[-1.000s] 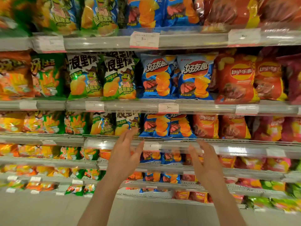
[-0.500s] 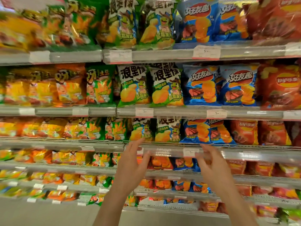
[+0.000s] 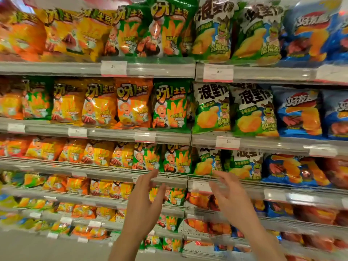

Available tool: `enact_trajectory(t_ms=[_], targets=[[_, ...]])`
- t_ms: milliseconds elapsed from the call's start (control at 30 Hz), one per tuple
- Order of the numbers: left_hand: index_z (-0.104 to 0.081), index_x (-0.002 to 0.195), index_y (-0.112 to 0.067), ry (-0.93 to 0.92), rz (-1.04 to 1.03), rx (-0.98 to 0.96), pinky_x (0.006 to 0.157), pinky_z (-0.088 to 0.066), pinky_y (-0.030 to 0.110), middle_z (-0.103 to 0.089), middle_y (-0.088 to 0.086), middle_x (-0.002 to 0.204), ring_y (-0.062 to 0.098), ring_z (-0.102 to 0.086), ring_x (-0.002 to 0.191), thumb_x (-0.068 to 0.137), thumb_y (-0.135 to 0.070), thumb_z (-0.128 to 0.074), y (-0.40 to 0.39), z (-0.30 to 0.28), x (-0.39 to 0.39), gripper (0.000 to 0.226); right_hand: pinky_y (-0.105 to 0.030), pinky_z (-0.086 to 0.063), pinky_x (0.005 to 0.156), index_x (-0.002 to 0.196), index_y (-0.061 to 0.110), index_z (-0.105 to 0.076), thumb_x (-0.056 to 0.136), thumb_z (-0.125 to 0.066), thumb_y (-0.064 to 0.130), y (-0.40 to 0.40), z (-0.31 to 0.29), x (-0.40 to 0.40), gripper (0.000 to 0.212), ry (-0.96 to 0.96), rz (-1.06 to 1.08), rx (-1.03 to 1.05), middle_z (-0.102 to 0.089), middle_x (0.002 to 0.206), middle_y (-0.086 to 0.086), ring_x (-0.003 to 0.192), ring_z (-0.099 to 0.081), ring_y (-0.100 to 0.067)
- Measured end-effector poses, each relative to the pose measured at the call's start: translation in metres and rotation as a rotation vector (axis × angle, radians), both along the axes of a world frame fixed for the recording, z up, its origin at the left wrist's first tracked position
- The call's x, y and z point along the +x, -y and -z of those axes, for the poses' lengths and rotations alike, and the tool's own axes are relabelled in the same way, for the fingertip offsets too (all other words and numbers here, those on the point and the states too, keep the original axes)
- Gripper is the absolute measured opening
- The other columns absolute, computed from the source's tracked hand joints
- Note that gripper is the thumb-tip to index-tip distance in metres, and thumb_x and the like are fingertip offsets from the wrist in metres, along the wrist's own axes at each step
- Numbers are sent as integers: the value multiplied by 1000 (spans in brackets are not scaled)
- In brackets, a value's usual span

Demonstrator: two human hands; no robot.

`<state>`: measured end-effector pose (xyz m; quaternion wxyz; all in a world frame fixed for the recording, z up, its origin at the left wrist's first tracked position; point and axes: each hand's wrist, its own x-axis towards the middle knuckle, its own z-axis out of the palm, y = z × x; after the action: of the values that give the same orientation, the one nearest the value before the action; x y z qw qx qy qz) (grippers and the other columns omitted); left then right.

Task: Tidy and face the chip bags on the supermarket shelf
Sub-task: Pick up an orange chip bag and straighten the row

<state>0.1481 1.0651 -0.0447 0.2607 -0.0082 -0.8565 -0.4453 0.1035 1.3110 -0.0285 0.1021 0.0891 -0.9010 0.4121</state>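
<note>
- On the third shelf, glossy green foil chip bags (image 3: 176, 160) stand just above both hands.
- Left hand (image 3: 144, 206) and right hand (image 3: 230, 199): fingers spread, empty.
- Bags probably light, crushable, slippery; best held by their side edges.

On the second shelf in front of me, the orange bag (image 3: 132, 102) and the green bag (image 3: 170, 105) beside it both read 呀!土豆 in big outlined letters. The green-and-white bag (image 3: 211, 108) to their right shows 浪里 in black, its last character cut off. On the blue bag (image 3: 299, 112) I make out 好友, the rest blurred. The price tag (image 3: 217, 72) on the top rail shows a 5; the tag (image 3: 227, 142) on the rail below also shows a 5.
</note>
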Motion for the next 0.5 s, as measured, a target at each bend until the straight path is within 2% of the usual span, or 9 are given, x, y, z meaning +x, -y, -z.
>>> enact_trajectory(t_ms=[100, 200, 300, 367, 433, 500], targets=[[-42, 135, -50, 12, 11, -30, 88, -54, 33, -50, -26, 128, -10, -52, 110, 94, -55, -51, 22, -1, -30, 42, -32, -43, 108, 137, 35, -50, 99, -54, 44, 25, 0, -27, 40, -60, -1, 28, -51, 137, 16, 128, -49, -5], [-41, 135, -47, -9, -1, -131, 81, -54, 33, -49, -18, 129, -11, -51, 108, 95, -52, -50, 44, -15, -63, 41, -30, -42, 106, 137, 34, -50, 99, -53, 44, 47, -4, -60, 40, -117, 16, 32, -50, 137, 15, 125, -45, 0], [-47, 138, -33, -24, -32, -204, 79, -55, 38, -52, -9, 127, 4, -58, 104, 97, -45, -54, 74, -42, -102, 43, -36, -47, 103, 138, 31, -50, 98, -55, 43, 72, -18, -100, 42, -181, 59, 49, -54, 136, 9, 124, -53, -11], [-47, 140, -27, -63, -73, -283, 68, -52, 32, -52, -4, 130, 10, -59, 98, 97, -47, -52, 98, -63, -127, 48, -30, -43, 102, 140, 31, -48, 99, -54, 43, 92, -32, -128, 44, -223, 43, 71, -53, 139, 7, 126, -52, -13], [-46, 141, -24, -78, -108, -403, 60, -42, 25, -50, 1, 134, 17, -59, 87, 98, -45, -52, 122, -81, -151, 49, -22, -36, 94, 142, 31, -46, 99, -53, 43, 113, -49, -154, 44, -261, 25, 130, -50, 140, 7, 125, -50, -12], [-43, 144, -23, -62, -120, -485, 64, -45, 30, -47, 5, 135, 24, -60, 88, 97, -39, -57, 145, -95, -168, 51, -22, -37, 91, 141, 26, -48, 100, -52, 42, 135, -66, -171, 45, -330, 8, 226, -49, 139, 4, 123, -50, -15]])
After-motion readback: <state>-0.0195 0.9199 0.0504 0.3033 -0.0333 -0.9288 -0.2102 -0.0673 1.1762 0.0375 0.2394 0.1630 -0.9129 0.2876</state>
